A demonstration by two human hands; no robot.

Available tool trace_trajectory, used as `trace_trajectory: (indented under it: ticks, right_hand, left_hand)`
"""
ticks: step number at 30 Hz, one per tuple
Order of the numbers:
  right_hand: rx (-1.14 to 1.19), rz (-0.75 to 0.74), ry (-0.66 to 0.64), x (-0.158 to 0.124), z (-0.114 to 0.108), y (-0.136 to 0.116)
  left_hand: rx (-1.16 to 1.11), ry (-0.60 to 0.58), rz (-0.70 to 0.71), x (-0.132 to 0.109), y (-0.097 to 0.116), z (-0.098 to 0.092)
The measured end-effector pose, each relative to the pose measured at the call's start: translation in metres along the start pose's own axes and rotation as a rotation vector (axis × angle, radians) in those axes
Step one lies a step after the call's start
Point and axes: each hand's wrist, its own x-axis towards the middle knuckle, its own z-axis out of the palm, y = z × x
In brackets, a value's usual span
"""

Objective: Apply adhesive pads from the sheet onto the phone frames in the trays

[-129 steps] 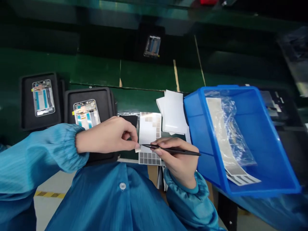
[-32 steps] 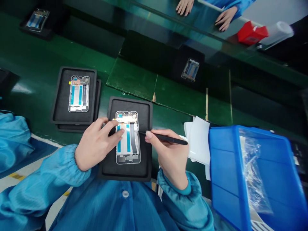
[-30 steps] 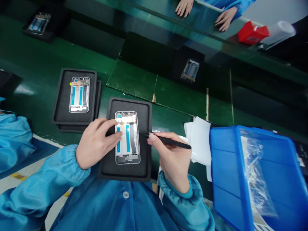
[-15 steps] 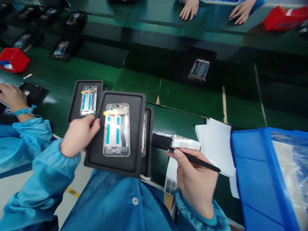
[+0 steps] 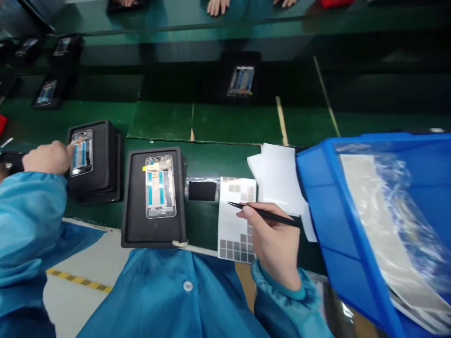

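My left hand [image 5: 49,157] is closed on the left edge of a black tray [image 5: 102,155], its fingers partly hidden. In that tray lies a phone frame [image 5: 81,152] with blue strips, and the tray rests on another dark tray. Directly before me a second black tray [image 5: 136,225] carries a similar phone frame [image 5: 160,187] with a yellow tab at its upper left. Black tweezers [image 5: 269,216] are pinched in my right hand [image 5: 276,244], their tips over a white sheet [image 5: 230,220] of grey square stickers. Whether the tips hold anything is too small to tell.
A small black piece in clear film [image 5: 202,190] lies left of the sticker sheet. White papers [image 5: 282,173] lean by a large blue bin [image 5: 317,197] holding plastic film. Across the bench are a tray with another phone frame [image 5: 241,80] and a co-worker's hand [image 5: 217,6].
My left hand has carried the upper tray leftward onto the left tray, uncovering the tray before me. My right hand still has the tweezers, now over the sticker sheet. The view has shifted right.
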Motion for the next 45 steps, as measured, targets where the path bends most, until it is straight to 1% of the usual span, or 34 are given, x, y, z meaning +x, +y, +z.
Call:
trace_trajectory:
  ticks: [1, 2, 4, 6, 7, 9, 10, 11, 13, 14, 16, 21, 25, 28, 31, 35, 45]
  right_hand:
    - [-0.008, -0.002, 0.008, 0.001, -0.003, 0.001]
    - [-0.016, -0.005, 0.013, 0.003, -0.006, 0.003]
    - [-0.036, -0.004, 0.008, 0.005, -0.009, 0.005]
    - [-0.052, -0.007, -0.008, 0.007, -0.010, 0.006]
    - [-0.057, -0.011, -0.017, 0.008, -0.010, 0.007]
    - [-0.058, -0.021, -0.034, 0.009, -0.009, 0.007]
    - [-0.056, -0.026, -0.043, 0.009, -0.008, 0.007]
    - [-0.054, -0.028, -0.053, 0.010, -0.008, 0.007]
    - [-0.042, -0.024, -0.073, 0.012, -0.007, 0.007]
    - [-0.033, -0.021, -0.082, 0.013, -0.007, 0.008]
    - [-0.016, -0.019, -0.093, 0.015, -0.007, 0.008]
    - [-0.033, -0.054, -0.117, 0.023, -0.004, 0.004]
    - [-0.047, -0.140, -0.131, 0.029, 0.003, -0.001]
    - [-0.060, -0.209, -0.175, 0.032, 0.009, -0.001]
    - [-0.087, -0.244, -0.198, 0.033, 0.012, 0.003]
    - [-0.119, -0.248, -0.197, 0.033, 0.013, 0.007]
    - [-0.139, -0.231, -0.175, 0.034, 0.016, 0.006]
  left_hand:
    - [0.000, 0.069, 0.039, -0.007, 0.020, -0.005]
    - [-0.015, 0.121, 0.111, -0.016, 0.045, -0.011]
    - [-0.109, 0.141, 0.329, -0.040, 0.101, -0.024]
    - [-0.220, 0.042, 0.592, -0.068, 0.160, -0.031]
    - [-0.250, 0.011, 0.695, -0.081, 0.188, -0.031]
    - [-0.216, -0.104, 0.903, -0.102, 0.237, -0.025]
    - [-0.187, -0.158, 0.972, -0.108, 0.256, -0.020]
    - [-0.154, -0.206, 1.009, -0.113, 0.271, -0.014]
    - [-0.108, -0.286, 1.016, -0.116, 0.292, -0.004]
    - [-0.097, -0.314, 1.001, -0.115, 0.298, 0.001]
    - [-0.097, -0.353, 0.970, -0.112, 0.302, 0.006]
    - [-0.133, -0.381, 0.917, -0.109, 0.296, 0.007]
    - [-0.203, -0.398, 0.957, -0.113, 0.288, 0.003]
    - [-0.177, -0.412, 0.999, -0.116, 0.285, 0.001]
    - [-0.168, -0.392, 1.066, -0.118, 0.283, 0.003]
    - [-0.154, -0.345, 1.135, -0.117, 0.281, 0.006]
    - [-0.140, -0.317, 1.127, -0.119, 0.281, 0.009]
